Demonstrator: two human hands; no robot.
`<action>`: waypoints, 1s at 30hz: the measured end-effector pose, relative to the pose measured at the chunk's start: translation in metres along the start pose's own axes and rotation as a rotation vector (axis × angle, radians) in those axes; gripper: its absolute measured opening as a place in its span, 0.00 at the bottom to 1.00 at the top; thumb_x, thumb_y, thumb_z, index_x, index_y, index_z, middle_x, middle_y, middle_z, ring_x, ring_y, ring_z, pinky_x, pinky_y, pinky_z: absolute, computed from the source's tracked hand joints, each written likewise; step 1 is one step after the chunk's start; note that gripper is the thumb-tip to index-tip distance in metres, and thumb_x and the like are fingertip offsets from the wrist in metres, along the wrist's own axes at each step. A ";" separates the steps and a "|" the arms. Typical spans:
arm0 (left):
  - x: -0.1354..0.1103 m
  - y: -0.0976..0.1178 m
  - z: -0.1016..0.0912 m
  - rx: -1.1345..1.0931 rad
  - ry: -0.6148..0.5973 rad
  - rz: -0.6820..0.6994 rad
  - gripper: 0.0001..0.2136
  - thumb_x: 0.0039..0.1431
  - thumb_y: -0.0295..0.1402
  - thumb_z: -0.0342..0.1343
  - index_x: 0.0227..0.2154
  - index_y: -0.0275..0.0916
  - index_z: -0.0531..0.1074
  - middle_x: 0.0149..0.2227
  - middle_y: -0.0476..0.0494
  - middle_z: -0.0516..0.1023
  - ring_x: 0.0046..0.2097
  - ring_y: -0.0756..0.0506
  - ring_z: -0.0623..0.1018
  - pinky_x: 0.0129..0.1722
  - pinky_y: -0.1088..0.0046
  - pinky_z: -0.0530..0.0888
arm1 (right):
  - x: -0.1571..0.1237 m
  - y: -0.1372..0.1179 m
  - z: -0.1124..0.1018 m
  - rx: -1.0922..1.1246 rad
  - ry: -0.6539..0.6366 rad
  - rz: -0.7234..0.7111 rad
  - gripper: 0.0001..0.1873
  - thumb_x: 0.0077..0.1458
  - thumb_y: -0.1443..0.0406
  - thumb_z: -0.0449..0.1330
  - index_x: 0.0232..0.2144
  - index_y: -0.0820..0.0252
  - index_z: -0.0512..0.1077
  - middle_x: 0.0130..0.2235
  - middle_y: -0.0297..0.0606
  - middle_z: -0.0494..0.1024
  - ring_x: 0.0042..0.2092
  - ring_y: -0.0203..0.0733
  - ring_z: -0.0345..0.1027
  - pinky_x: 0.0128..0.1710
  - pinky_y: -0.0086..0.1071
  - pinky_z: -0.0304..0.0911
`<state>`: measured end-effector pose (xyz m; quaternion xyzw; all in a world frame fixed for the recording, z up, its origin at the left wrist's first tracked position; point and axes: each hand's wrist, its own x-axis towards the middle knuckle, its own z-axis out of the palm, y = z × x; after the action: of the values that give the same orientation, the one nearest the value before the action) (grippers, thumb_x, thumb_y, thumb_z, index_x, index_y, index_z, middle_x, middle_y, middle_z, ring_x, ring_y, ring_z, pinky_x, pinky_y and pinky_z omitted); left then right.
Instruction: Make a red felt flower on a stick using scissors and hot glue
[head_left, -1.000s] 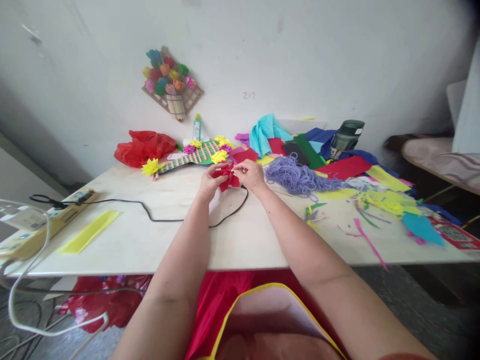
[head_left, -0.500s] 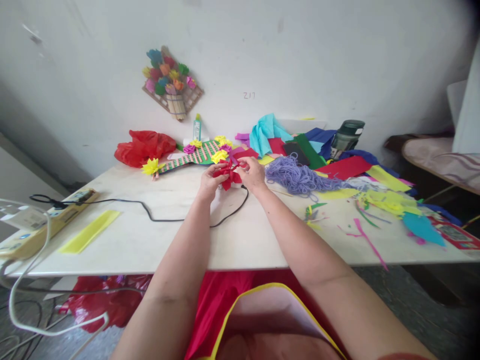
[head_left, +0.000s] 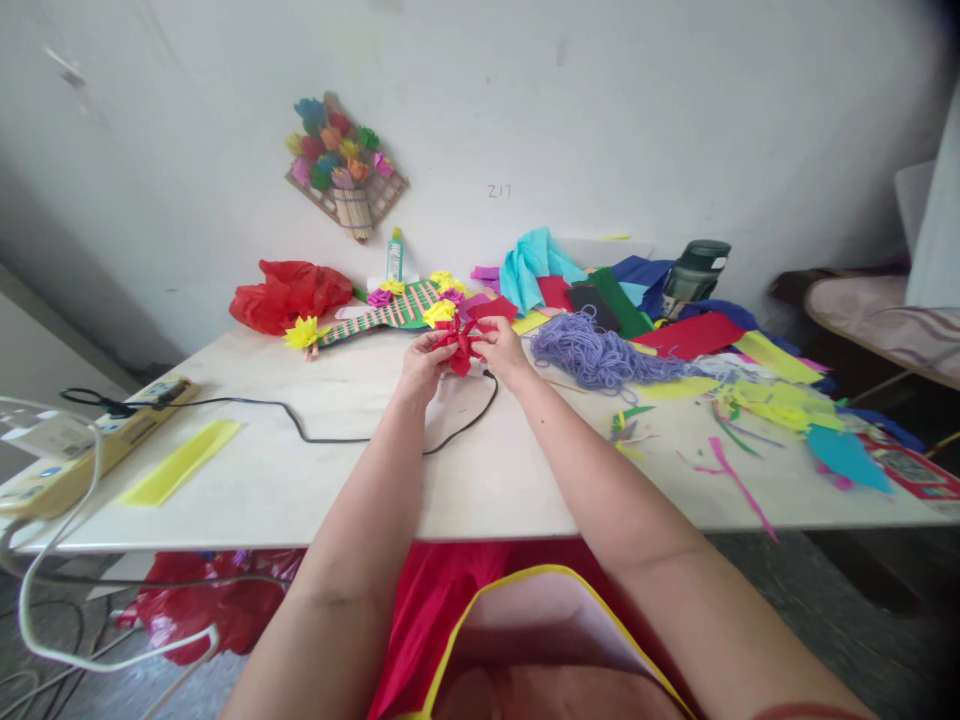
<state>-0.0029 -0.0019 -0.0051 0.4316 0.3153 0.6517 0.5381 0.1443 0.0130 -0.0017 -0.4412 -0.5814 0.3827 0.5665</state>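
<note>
A red paper flower (head_left: 457, 347) is pinched between both my hands above the middle of the white table (head_left: 315, 480). My left hand (head_left: 422, 368) grips its left side with curled fingers. My right hand (head_left: 501, 350) holds its right side, fingertips closed on the petals. Just behind it lies a green and pink woven paper piece (head_left: 390, 310) decorated with yellow and pink flowers. A black cable (head_left: 315, 435) curves on the table under my hands.
Purple yarn (head_left: 592, 355) and heaps of coloured paper sheets (head_left: 720, 345) and scraps cover the right side. A red plastic bag (head_left: 289, 293), a glue bottle (head_left: 394, 256) and a dark green bottle (head_left: 694, 270) stand at the back. A power strip (head_left: 90, 445) and yellow strip (head_left: 178, 462) lie left.
Both hands have lifted the red flower slightly and turned it; the right fingers shifted along its petals. Nothing else on the table moved.
</note>
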 end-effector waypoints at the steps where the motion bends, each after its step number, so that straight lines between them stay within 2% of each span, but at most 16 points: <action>1: 0.000 -0.001 0.000 0.006 -0.009 -0.002 0.22 0.28 0.31 0.73 0.31 0.38 0.73 0.29 0.49 0.80 0.29 0.46 0.79 0.32 0.67 0.76 | 0.001 0.002 0.000 -0.018 0.007 -0.010 0.23 0.43 0.69 0.58 0.45 0.55 0.66 0.33 0.32 0.78 0.37 0.41 0.75 0.43 0.40 0.72; 6: 0.002 -0.001 -0.002 -0.002 -0.025 -0.032 0.20 0.31 0.31 0.72 0.31 0.38 0.75 0.30 0.47 0.80 0.31 0.46 0.79 0.33 0.67 0.76 | 0.006 0.010 -0.001 -0.082 0.043 -0.080 0.23 0.44 0.71 0.57 0.45 0.54 0.67 0.34 0.33 0.79 0.38 0.43 0.75 0.45 0.41 0.72; 11: 0.004 -0.001 -0.005 -0.005 -0.017 -0.055 0.17 0.36 0.38 0.70 0.30 0.36 0.77 0.29 0.45 0.79 0.31 0.45 0.78 0.30 0.68 0.76 | 0.008 0.013 -0.003 -0.154 0.065 -0.154 0.23 0.43 0.72 0.56 0.45 0.53 0.68 0.33 0.33 0.79 0.38 0.43 0.75 0.45 0.41 0.71; 16: 0.007 -0.004 -0.006 0.036 0.048 -0.019 0.16 0.33 0.37 0.72 0.27 0.37 0.76 0.25 0.47 0.78 0.28 0.46 0.78 0.30 0.69 0.75 | 0.005 0.010 -0.003 -0.188 0.085 -0.127 0.25 0.43 0.72 0.57 0.46 0.53 0.67 0.32 0.30 0.78 0.36 0.42 0.74 0.45 0.40 0.70; 22: 0.006 -0.004 -0.007 0.064 0.017 0.012 0.18 0.33 0.39 0.74 0.26 0.37 0.76 0.23 0.47 0.77 0.29 0.45 0.79 0.32 0.69 0.75 | 0.004 0.008 -0.003 -0.216 0.078 -0.115 0.26 0.43 0.72 0.57 0.48 0.54 0.66 0.34 0.31 0.79 0.38 0.43 0.75 0.46 0.41 0.70; 30: -0.001 0.002 -0.003 0.099 0.025 -0.008 0.21 0.29 0.40 0.74 0.26 0.36 0.75 0.25 0.46 0.78 0.26 0.48 0.76 0.27 0.72 0.73 | 0.005 0.008 -0.006 -0.205 0.068 -0.121 0.26 0.41 0.72 0.56 0.46 0.52 0.67 0.30 0.29 0.76 0.35 0.43 0.74 0.46 0.42 0.69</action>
<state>-0.0060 -0.0027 -0.0051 0.4481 0.3557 0.6386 0.5146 0.1507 0.0197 -0.0079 -0.4736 -0.6234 0.2709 0.5600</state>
